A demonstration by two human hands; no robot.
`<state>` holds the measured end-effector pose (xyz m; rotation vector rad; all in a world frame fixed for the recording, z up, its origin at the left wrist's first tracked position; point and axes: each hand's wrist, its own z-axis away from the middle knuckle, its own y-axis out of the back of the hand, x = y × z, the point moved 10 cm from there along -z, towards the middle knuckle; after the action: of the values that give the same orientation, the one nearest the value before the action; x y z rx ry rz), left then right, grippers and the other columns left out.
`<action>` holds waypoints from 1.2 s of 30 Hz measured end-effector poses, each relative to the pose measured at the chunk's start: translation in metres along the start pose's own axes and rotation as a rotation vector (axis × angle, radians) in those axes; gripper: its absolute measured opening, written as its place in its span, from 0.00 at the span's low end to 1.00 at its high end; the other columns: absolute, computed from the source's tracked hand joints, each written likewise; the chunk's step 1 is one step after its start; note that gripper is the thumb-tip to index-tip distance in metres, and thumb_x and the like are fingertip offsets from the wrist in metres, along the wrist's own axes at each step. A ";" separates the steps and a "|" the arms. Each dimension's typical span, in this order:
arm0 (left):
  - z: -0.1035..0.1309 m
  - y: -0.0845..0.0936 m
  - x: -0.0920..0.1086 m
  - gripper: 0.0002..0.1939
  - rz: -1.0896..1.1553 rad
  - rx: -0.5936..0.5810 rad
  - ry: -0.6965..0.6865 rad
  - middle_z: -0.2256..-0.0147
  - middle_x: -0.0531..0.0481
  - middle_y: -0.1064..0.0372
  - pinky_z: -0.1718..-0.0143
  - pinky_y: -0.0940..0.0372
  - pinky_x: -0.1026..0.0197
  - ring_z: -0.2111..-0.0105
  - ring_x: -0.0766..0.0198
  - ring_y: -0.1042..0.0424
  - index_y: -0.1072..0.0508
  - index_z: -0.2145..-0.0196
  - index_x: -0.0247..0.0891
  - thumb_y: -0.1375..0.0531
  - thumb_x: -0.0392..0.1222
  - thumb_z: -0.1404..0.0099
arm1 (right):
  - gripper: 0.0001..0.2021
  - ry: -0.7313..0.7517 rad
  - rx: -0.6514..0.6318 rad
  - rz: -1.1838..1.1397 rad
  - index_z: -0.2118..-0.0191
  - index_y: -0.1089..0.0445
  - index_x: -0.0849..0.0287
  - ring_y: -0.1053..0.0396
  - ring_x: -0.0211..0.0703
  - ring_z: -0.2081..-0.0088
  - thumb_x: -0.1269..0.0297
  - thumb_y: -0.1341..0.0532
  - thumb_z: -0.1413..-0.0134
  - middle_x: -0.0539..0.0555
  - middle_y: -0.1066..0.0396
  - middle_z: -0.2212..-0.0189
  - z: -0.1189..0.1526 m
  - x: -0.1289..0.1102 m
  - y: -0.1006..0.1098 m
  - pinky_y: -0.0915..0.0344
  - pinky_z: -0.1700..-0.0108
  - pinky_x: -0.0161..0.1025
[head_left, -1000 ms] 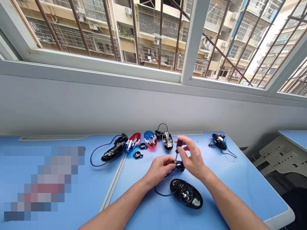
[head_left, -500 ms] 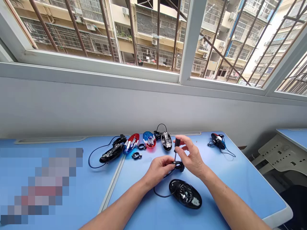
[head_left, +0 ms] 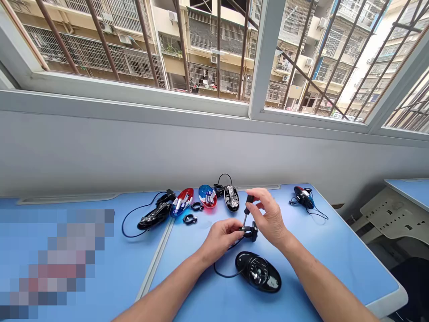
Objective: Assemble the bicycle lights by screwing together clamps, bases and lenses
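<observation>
Between the thumb and fingers of my right hand (head_left: 268, 215) is a small screwdriver (head_left: 248, 205) with a black handle, its shaft pointing down and slightly left. Its tip meets a black ring clamp (head_left: 248, 232), by the fingertips of my left hand (head_left: 224, 237). My left thumb and fingers pinch that clamp at its left side. A thin black cable (head_left: 225, 276) runs from under my left hand to an oval black housing (head_left: 258, 272), which lies on the table nearer to me.
Along the back lie a black oval unit (head_left: 154, 216), a red and blue shell with batteries (head_left: 182, 202), another such shell (head_left: 208, 197), an open black shell (head_left: 231, 198) and two loose ring clamps (head_left: 190, 219). A corded red and black unit (head_left: 304, 197) sits at right on the blue table (head_left: 321, 264).
The screwdriver handle has tilted a little to the right, and my right hand has shifted slightly with it. My left hand stays on the clamp.
</observation>
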<state>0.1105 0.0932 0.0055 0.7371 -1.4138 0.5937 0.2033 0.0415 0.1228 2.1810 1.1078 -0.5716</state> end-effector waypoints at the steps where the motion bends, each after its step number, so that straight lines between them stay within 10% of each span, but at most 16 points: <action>1: 0.000 0.000 -0.001 0.11 0.002 0.002 0.001 0.76 0.53 0.31 0.75 0.43 0.64 0.76 0.65 0.38 0.25 0.71 0.35 0.38 0.45 0.50 | 0.14 0.009 -0.001 -0.001 0.53 0.33 0.52 0.31 0.39 0.62 0.73 0.45 0.44 0.53 0.33 0.59 -0.001 -0.002 0.000 0.29 0.66 0.36; 36: 0.001 0.004 -0.006 0.10 0.070 0.025 0.028 0.75 0.53 0.31 0.74 0.43 0.64 0.76 0.66 0.39 0.26 0.70 0.34 0.38 0.43 0.50 | 0.14 -0.118 -0.139 -0.111 0.54 0.35 0.52 0.31 0.40 0.62 0.69 0.41 0.47 0.52 0.29 0.62 -0.014 0.011 -0.018 0.32 0.66 0.35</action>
<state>0.1065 0.0953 0.0000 0.6990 -1.4125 0.6747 0.1959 0.0651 0.1203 1.9516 1.1738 -0.6439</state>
